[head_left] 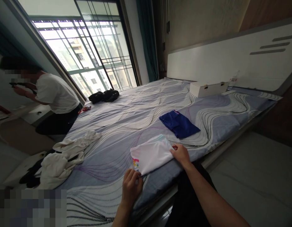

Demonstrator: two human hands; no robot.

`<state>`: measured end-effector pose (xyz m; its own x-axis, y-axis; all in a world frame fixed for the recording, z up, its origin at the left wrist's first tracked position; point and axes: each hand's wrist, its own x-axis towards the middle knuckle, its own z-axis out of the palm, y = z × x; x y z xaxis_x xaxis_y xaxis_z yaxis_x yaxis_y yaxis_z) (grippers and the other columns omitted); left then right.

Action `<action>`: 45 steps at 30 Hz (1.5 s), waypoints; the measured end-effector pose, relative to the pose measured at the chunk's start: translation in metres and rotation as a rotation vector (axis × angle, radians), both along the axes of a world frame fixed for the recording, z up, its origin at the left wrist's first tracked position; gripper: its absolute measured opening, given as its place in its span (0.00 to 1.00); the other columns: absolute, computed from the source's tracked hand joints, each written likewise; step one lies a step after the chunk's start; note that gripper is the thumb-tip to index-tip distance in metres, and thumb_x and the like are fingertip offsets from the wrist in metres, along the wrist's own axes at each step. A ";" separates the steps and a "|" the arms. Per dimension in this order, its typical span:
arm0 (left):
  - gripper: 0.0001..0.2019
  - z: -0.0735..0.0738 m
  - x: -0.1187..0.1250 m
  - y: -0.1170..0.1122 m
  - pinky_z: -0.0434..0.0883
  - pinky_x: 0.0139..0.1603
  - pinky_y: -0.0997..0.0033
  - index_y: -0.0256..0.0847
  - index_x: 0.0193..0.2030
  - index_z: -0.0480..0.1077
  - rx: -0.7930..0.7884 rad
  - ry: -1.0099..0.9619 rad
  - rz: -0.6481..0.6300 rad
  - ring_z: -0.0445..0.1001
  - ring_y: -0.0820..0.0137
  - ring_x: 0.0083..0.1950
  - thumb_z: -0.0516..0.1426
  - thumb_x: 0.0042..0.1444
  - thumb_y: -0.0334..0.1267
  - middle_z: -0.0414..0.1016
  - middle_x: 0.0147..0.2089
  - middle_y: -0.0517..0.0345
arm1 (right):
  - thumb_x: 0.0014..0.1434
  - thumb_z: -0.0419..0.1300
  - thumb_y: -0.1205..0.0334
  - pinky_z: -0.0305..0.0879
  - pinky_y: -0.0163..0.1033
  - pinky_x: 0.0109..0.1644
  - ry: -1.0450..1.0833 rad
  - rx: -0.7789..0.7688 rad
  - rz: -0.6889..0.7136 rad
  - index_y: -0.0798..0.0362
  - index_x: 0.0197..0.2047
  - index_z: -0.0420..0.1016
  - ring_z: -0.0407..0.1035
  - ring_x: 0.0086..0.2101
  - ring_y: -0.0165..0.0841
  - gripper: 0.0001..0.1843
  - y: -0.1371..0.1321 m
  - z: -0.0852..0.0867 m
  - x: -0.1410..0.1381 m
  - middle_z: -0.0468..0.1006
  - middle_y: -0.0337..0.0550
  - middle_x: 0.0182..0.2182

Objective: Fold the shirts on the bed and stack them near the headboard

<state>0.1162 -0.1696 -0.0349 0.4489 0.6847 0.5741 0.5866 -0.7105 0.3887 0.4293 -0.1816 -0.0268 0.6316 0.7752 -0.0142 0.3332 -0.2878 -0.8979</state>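
A folded white shirt [151, 153] with a small colourful print lies on the bed near its front edge. My left hand [131, 186] pinches the shirt's near corner, fingers curled on the cloth. At the shirt's right edge, my right hand [181, 154] grips the fabric with bent fingers. Just beyond the shirt lies a folded blue garment [179, 124], apart from both hands.
The bed sheet [127, 123] is grey with wavy lines. A heap of white and dark clothes [60, 157] lies at the left, a black bundle [104, 95] far back, a white box [208, 89] by the headboard. Another person [53, 101] stands at the left by the window.
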 end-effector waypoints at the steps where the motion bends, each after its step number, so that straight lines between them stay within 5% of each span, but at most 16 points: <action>1: 0.08 0.003 0.001 0.000 0.73 0.46 0.59 0.47 0.33 0.71 -0.010 0.000 -0.023 0.72 0.63 0.40 0.52 0.59 0.33 0.72 0.32 0.54 | 0.49 0.65 0.67 0.60 0.49 0.63 -0.034 0.044 -0.034 0.50 0.44 0.83 0.71 0.51 0.49 0.17 -0.001 0.003 -0.008 0.82 0.50 0.42; 3: 0.09 0.008 0.009 0.004 0.73 0.53 0.55 0.46 0.37 0.73 -0.015 -0.044 -0.063 0.74 0.61 0.48 0.51 0.61 0.34 0.76 0.39 0.51 | 0.53 0.62 0.67 0.50 0.49 0.70 -0.152 0.148 0.014 0.50 0.57 0.77 0.62 0.61 0.48 0.26 0.000 0.009 -0.033 0.75 0.52 0.56; 5: 0.14 0.010 0.026 0.014 0.70 0.62 0.54 0.44 0.46 0.74 -0.028 -0.093 -0.085 0.71 0.61 0.60 0.47 0.64 0.34 0.78 0.49 0.49 | 0.58 0.59 0.63 0.41 0.50 0.73 -0.315 0.192 0.236 0.53 0.66 0.68 0.52 0.67 0.46 0.31 0.005 0.012 -0.064 0.66 0.51 0.66; 8: 0.23 0.007 0.059 0.035 0.62 0.70 0.51 0.41 0.64 0.66 -0.159 0.020 -0.055 0.57 0.61 0.73 0.43 0.67 0.35 0.69 0.67 0.48 | 0.64 0.54 0.58 0.29 0.58 0.73 -0.539 0.075 0.570 0.54 0.73 0.56 0.40 0.71 0.48 0.35 0.017 0.008 -0.104 0.55 0.50 0.71; 11: 0.27 0.000 0.077 0.056 0.54 0.73 0.44 0.37 0.72 0.56 -0.315 0.265 0.060 0.50 0.56 0.76 0.43 0.68 0.41 0.57 0.74 0.46 | 0.67 0.49 0.57 0.23 0.61 0.72 -0.688 -0.056 0.656 0.52 0.74 0.51 0.35 0.72 0.48 0.34 0.034 -0.004 -0.116 0.48 0.48 0.73; 15: 0.28 -0.007 0.073 0.072 0.46 0.75 0.42 0.42 0.73 0.55 -0.308 0.408 0.168 0.46 0.55 0.77 0.43 0.68 0.45 0.51 0.76 0.50 | 0.69 0.48 0.52 0.23 0.58 0.72 -0.728 -0.087 0.598 0.53 0.74 0.53 0.39 0.71 0.46 0.33 0.063 -0.013 -0.093 0.48 0.47 0.73; 25: 0.30 -0.008 0.054 0.085 0.48 0.73 0.38 0.49 0.74 0.52 -0.372 0.392 0.323 0.44 0.51 0.77 0.41 0.67 0.50 0.46 0.78 0.53 | 0.69 0.48 0.52 0.24 0.56 0.72 -0.671 -0.184 0.465 0.49 0.72 0.58 0.43 0.70 0.42 0.30 0.110 -0.017 -0.041 0.53 0.45 0.72; 29: 0.29 -0.008 0.026 0.093 0.46 0.72 0.35 0.50 0.73 0.53 -0.405 0.378 0.389 0.46 0.52 0.77 0.42 0.67 0.48 0.49 0.77 0.52 | 0.69 0.49 0.52 0.26 0.52 0.73 -0.587 -0.216 0.350 0.54 0.73 0.54 0.42 0.71 0.41 0.33 0.109 -0.021 -0.015 0.51 0.49 0.73; 33: 0.29 -0.006 0.006 0.095 0.44 0.74 0.38 0.40 0.70 0.58 -0.405 0.317 0.445 0.47 0.53 0.77 0.42 0.66 0.49 0.53 0.76 0.47 | 0.68 0.50 0.51 0.27 0.49 0.73 -0.482 -0.164 0.225 0.59 0.74 0.51 0.40 0.71 0.39 0.36 0.094 -0.029 0.006 0.50 0.52 0.73; 38: 0.20 -0.003 0.003 0.093 0.45 0.73 0.35 0.42 0.47 0.72 -0.412 0.234 0.424 0.49 0.50 0.76 0.46 0.65 0.52 0.57 0.74 0.47 | 0.69 0.48 0.46 0.32 0.54 0.73 -0.430 -0.207 0.204 0.51 0.69 0.62 0.40 0.71 0.40 0.30 0.074 -0.024 0.005 0.53 0.47 0.72; 42: 0.20 0.001 0.001 0.091 0.44 0.73 0.35 0.44 0.37 0.73 -0.414 0.267 0.324 0.48 0.53 0.77 0.46 0.65 0.53 0.57 0.75 0.53 | 0.52 0.68 0.44 0.47 0.54 0.69 -0.321 -0.210 0.134 0.58 0.59 0.73 0.55 0.66 0.50 0.36 0.071 -0.005 -0.003 0.67 0.62 0.63; 45: 0.18 0.003 -0.002 0.090 0.43 0.73 0.37 0.46 0.39 0.75 -0.392 0.288 0.259 0.48 0.55 0.77 0.49 0.63 0.52 0.55 0.75 0.56 | 0.33 0.78 0.56 0.62 0.50 0.60 0.065 -0.121 0.111 0.55 0.44 0.79 0.67 0.57 0.54 0.32 0.077 0.010 -0.005 0.80 0.58 0.48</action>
